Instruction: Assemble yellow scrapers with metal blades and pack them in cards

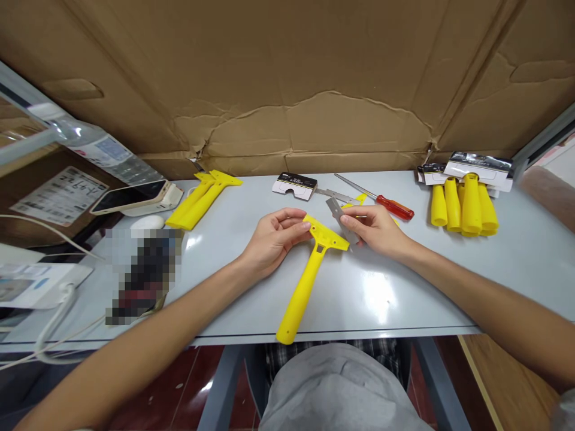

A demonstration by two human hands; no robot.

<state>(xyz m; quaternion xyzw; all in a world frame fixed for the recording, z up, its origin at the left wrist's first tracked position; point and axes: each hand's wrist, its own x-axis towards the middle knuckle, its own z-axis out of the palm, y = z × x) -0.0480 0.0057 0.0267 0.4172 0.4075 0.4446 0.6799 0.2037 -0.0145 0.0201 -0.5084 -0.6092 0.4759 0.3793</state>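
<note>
Between thumb and fingers, my left hand grips one end of the head of a yellow scraper handle. Its long grip slants down toward the table's front edge. My right hand pinches a flat grey metal blade, held tilted just beside the right end of the scraper head. Whether blade and head touch, I cannot tell. Beyond my right hand lie another metal strip and a yellow piece, partly hidden by the hand. A screwdriver with a red handle rests behind them.
A black-and-white card package lies at the back centre. Yellow scraper handles are at the back left, several packaged ones at the right. A phone, bottle and cables crowd the left. Cardboard walls the back.
</note>
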